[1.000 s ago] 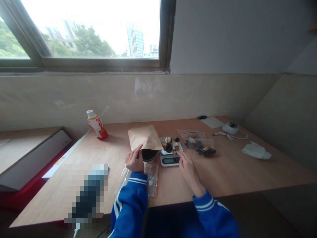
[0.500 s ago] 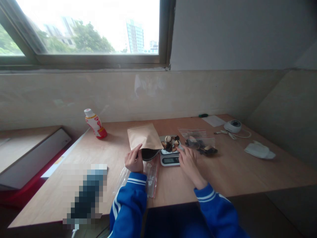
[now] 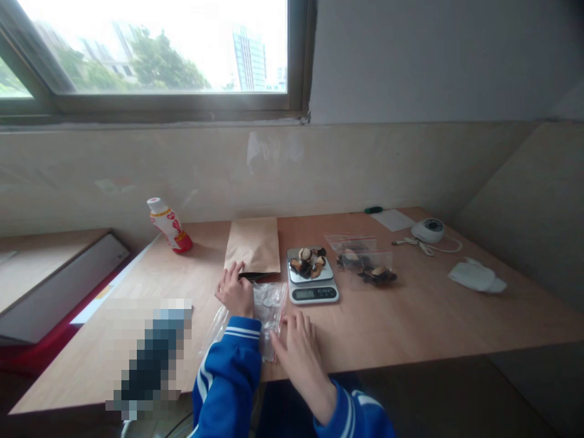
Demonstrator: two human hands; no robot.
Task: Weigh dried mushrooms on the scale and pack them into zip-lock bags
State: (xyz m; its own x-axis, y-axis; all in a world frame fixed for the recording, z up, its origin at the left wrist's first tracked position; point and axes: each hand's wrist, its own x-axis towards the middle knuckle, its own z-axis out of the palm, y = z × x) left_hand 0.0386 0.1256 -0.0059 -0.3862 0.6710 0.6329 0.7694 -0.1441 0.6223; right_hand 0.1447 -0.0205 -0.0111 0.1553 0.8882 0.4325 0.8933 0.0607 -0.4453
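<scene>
A brown paper bag point(image 3: 253, 243) lies on the table with its dark-lined mouth toward me. My left hand point(image 3: 235, 292) is at the near left corner of that mouth, its fingers closed on the edge. Below my left hand are clear zip bags point(image 3: 272, 301) with red seal strips. My right hand point(image 3: 298, 344) hovers at their right side, fingers apart and holding nothing. Beyond it stands a small digital kitchen scale point(image 3: 314, 294), its display too small to read. Several dried mushroom pieces point(image 3: 309, 263), dark and pale, rest on the scale's plate.
Right of the scale are filled zip bags point(image 3: 376, 274) of dried mushroom pieces. Farther right lie a white camera-like device point(image 3: 427, 231) with its cable, a white cloth or tissue point(image 3: 477, 277) and paper point(image 3: 392, 220). A red-and-white bottle point(image 3: 170, 225) stands left; a pixelated object point(image 3: 152, 353) lies nearer.
My right hand has left the mushroom pieces on the scale and come back toward me, over the zip bags. The paper bag has shifted left off the scale's edge, its mouth now flatter.
</scene>
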